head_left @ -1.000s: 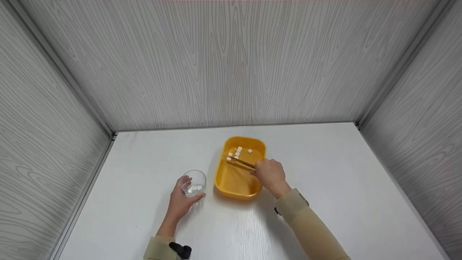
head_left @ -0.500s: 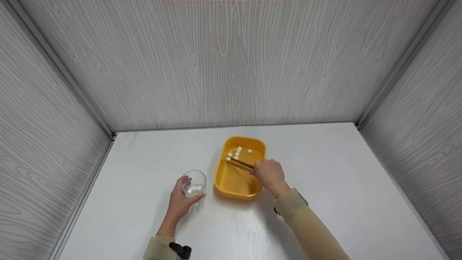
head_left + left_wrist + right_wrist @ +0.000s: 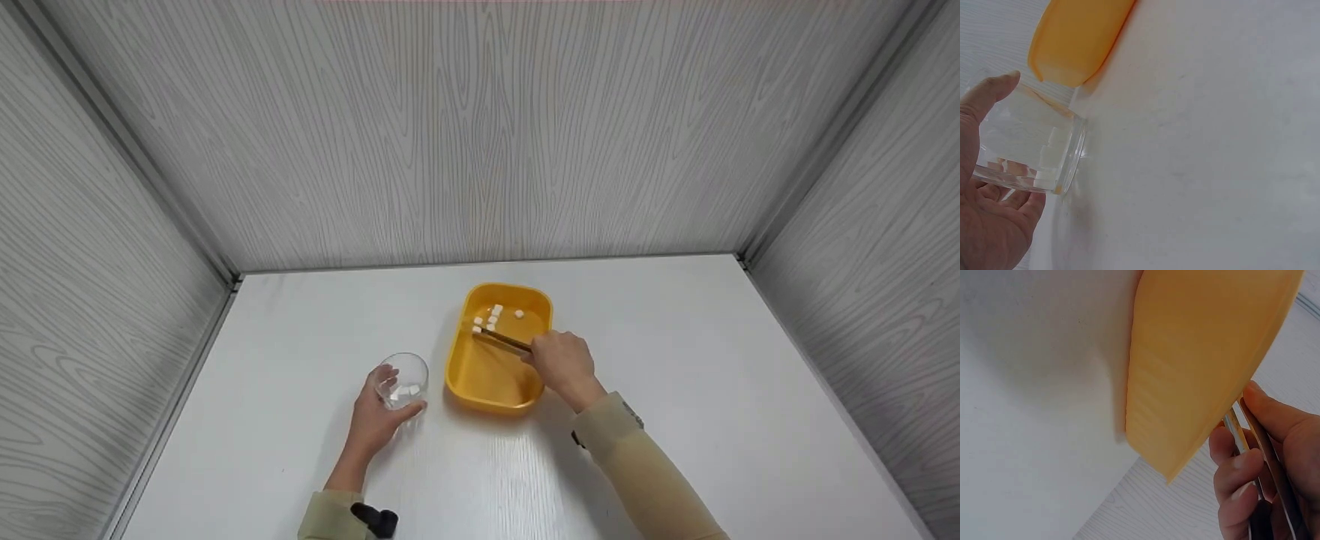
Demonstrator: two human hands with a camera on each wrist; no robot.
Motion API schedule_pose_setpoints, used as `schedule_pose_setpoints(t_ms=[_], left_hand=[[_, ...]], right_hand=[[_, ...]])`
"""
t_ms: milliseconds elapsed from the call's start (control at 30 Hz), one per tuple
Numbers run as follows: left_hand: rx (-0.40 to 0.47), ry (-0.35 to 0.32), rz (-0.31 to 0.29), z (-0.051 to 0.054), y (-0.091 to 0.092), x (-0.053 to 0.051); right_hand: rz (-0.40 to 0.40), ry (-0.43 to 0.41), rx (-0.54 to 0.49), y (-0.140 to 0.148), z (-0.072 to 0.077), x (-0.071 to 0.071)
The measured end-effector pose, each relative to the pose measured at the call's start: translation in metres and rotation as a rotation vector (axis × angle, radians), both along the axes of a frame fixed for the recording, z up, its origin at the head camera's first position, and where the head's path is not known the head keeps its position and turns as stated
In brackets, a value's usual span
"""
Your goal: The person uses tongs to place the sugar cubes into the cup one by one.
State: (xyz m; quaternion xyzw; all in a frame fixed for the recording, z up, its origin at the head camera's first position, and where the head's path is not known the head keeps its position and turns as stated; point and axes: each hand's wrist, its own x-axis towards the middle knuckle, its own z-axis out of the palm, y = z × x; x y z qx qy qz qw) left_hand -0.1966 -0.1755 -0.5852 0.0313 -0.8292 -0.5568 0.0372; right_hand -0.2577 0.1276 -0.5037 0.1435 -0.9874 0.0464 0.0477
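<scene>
Several white cubes (image 3: pixel 493 319) in the yellow tray (image 3: pixel 484 379); look light, firmness uncertain, best nipped across opposite faces. Right hand (image 3: pixel 564 365) grips the tongs (image 3: pixel 506 340), tips at one cube. Left hand (image 3: pixel 373 421) curls fingers round the clear glass (image 3: pixel 1024 132): probably slick, breakable, safest held mid-wall.

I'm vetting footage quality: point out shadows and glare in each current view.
Head: soft shadows beside the yellow tray and right sleeve, a pale sheen on the tabletop; left wrist: glints at the base of the glass; right wrist: soft shadow beside the tray.
</scene>
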Motion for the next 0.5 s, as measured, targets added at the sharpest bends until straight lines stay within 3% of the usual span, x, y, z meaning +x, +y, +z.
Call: schedule_pose_setpoints(t_ms=[267,500], left_hand=[[0.004,-0.010,0.004,0.000,0.000,-0.001],[-0.008,-0.016,0.008,-0.001,0.000,-0.001]], right_hand=[[0.001,0.001,-0.016,0.010,0.000,0.003],[-0.009,-0.002,-0.099,0.019,0.002,0.012]])
